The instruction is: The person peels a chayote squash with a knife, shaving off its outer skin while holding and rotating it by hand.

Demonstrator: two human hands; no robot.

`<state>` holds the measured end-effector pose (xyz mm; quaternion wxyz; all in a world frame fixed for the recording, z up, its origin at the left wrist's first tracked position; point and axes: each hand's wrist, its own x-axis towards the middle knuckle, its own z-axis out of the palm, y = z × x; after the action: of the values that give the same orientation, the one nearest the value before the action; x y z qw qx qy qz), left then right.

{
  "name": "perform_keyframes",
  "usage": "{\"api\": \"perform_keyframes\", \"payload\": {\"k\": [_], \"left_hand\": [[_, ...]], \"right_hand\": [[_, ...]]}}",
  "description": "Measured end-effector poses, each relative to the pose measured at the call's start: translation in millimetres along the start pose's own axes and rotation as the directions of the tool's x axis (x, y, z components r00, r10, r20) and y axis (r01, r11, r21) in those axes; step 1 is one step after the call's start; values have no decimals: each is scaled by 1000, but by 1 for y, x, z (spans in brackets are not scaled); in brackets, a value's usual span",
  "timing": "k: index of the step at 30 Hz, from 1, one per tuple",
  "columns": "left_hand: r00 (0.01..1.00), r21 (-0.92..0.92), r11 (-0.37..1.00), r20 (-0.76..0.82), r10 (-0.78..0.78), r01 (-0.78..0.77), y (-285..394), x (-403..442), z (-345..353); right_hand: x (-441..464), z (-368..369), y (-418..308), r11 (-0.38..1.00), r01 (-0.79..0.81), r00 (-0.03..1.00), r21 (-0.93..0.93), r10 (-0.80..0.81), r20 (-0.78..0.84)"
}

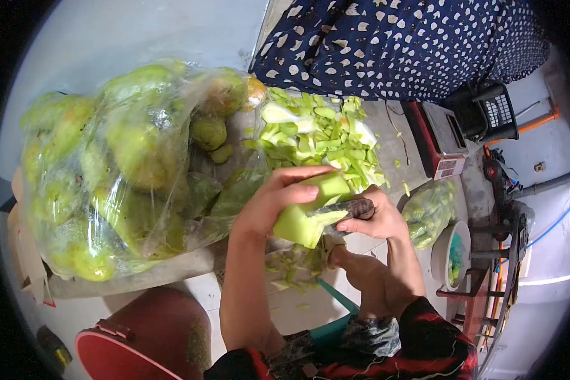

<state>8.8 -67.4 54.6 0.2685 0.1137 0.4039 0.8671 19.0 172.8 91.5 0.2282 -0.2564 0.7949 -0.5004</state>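
Note:
My left hand (273,197) is closed round a partly pared green fruit (329,187), which looks like a pomelo with flat, pale cut faces. My right hand (381,218) grips the dark, worn handle of a knife (360,208) against the near side of the fruit. A pale strip of peel (323,219) lies along the knife and hides most of its blade. Just beyond my hands, a heap of green peelings (326,136) covers part of the grey table.
At the left, a clear plastic bag (133,152) holds several large green fruits. A red bucket (152,339) stands below. To the right are a red scale (438,139), another bag of green pieces (429,212) and a white basin (451,256). Dark patterned cloth (399,47) hangs across the far side.

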Motion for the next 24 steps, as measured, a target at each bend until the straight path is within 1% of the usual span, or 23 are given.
{"api": "perform_keyframes", "payload": {"k": [2, 3, 4, 5, 6, 7, 8, 9, 10, 11, 12, 14, 15, 16, 17, 18, 20, 22, 23, 24], "left_hand": [[1000, -25, 999, 1, 22, -22, -3, 2, -1], [999, -38, 999, -50, 18, -20, -4, 2, 1], [995, -49, 999, -102, 18, -23, -5, 3, 0], [995, -47, 999, -102, 17, -22, -6, 5, -1], [976, -16, 999, -217, 30, -34, -7, 8, -3], [944, 17, 999, -327, 51, -48, -9, 11, -5], [944, 18, 999, -327, 51, -48, -14, 13, -10], [912, -104, 982, -395, 107, -160, -20, 15, -16], [871, -213, 936, -467, 153, -279, -20, 16, -18], [846, -243, 914, -506, 167, -325, -19, 15, -17], [846, -237, 915, -505, 171, -326, -21, 15, -21], [895, -545, 760, -433, 107, -355, -28, 17, -30], [895, -543, 761, -432, 110, -355, -28, 18, -28], [876, -568, 717, -465, 125, -404, -27, 20, -23], [855, -589, 670, -499, 137, -452, -27, 22, -19], [855, -588, 670, -500, 139, -453, -29, 26, -19], [766, -405, 708, -569, 300, -579, -35, 35, -20], [780, -430, 707, -562, 277, -561, -34, 34, -16], [789, -454, 703, -559, 254, -547, -32, 34, -15], [792, -458, 702, -555, 254, -545, -33, 35, -14]], "right_hand": [[0, -3, -10, 997, -80, 996, -12, 79, -51], [0, -6, -7, 994, -110, 993, -11, 110, -32], [2, -8, -5, 995, -103, 994, -16, 103, -32], [2, -7, -3, 996, -89, 990, -14, 87, -109], [2, -7, 0, 997, -77, 980, -15, 73, -183], [0, -7, 2, 981, -144, 960, 131, 171, -223], [-3, -12, 10, 969, -163, 945, 188, 208, -253], [-1, -12, 13, 962, -108, 930, 252, 187, -317], [2, -13, 15, 950, -45, 910, 310, 167, -379], [6, -13, 17, 959, 15, 899, 284, 111, -423], [9, -11, 19, 958, 21, 899, 285, 107, -425], [15, -8, 23, 944, 49, 814, 326, 151, -561], [17, -6, 24, 946, 74, 811, 317, 128, -571], [17, -2, 24, 946, 76, 812, 316, 125, -570], [17, 3, 23, 955, 62, 798, 289, 127, -589], [17, 9, 22, 964, 46, 783, 264, 129, -608], [11, 20, 20, 964, 18, 776, 265, 154, -612], [2, 28, 7, 994, -97, 771, 48, 106, -628], [-3, 31, -8, 989, -68, 750, -133, -37, -661], [-9, 33, -32, 930, -103, 725, -354, -174, -666]]}}
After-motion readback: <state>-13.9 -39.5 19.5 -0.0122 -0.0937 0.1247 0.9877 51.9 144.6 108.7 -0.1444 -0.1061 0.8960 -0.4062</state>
